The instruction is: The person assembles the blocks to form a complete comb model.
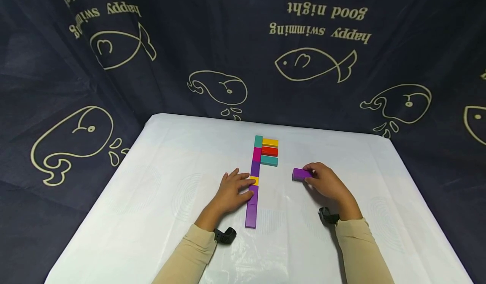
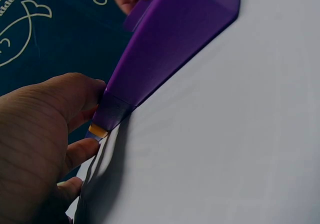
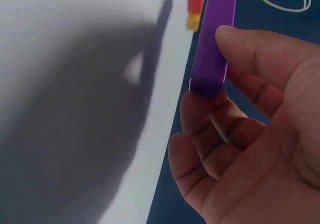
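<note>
A line of blocks runs away from the near side of the white table, with a purple block [image 1: 251, 215] at its near end. Further up come another purple block [image 1: 253, 194], a yellow block [image 1: 255, 182], a dark violet block [image 1: 255, 168], a magenta block [image 1: 257, 154] and a teal block [image 1: 258, 141]. My left hand [image 1: 230, 194] rests its extended fingers and thumb against the line, around the yellow and purple blocks. To the right, my right hand [image 1: 327, 182] pinches a loose purple block [image 3: 214, 39] between thumb and fingers, above the table.
Yellow [image 1: 270, 142], red [image 1: 269, 151] and teal [image 1: 269, 160] blocks lie crosswise on the right side of the line's far part. Behind the white table [image 1: 152, 216] hangs a dark curtain [image 1: 243, 43] with fish drawings. Each wrist wears a black device [image 1: 225, 236].
</note>
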### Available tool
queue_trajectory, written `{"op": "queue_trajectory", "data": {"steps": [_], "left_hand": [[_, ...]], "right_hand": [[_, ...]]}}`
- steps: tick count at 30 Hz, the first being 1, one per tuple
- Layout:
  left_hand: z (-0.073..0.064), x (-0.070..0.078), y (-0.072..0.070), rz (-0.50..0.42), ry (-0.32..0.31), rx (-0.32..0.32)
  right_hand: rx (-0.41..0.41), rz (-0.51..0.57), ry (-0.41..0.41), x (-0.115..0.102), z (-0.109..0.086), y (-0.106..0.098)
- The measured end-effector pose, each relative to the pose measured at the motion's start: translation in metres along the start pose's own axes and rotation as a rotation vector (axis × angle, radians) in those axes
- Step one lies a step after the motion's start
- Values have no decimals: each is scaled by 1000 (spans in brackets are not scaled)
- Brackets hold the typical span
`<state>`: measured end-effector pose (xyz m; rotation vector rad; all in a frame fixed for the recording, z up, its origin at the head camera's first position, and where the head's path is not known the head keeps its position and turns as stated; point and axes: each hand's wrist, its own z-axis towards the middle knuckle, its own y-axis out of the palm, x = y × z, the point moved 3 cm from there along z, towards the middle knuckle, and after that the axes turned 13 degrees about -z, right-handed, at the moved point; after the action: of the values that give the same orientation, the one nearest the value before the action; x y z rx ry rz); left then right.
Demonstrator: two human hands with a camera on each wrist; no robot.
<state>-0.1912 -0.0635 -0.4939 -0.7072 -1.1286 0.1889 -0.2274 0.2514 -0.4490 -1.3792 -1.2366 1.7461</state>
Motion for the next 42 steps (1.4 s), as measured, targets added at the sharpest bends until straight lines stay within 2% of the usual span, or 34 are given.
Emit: {"op": "queue_trajectory", "data": {"steps": [8,18,29,36,42], "left_hand": [[0,0,0,7,-10,-2],[1,0,-1,7,-15,-6],[0,2,-1,16,-18,-14],[0,1,-1,11,-10,-8],[0,1,-1,1,-7,-4]], "right_hand": [[-34,16,18,-26,19,11],[-55,51,34,-48,38,27],[-51,50,34,-66,47,42],[-35,9,31,-72,49,49],[-53,-28,62,-76,51,53]]}}
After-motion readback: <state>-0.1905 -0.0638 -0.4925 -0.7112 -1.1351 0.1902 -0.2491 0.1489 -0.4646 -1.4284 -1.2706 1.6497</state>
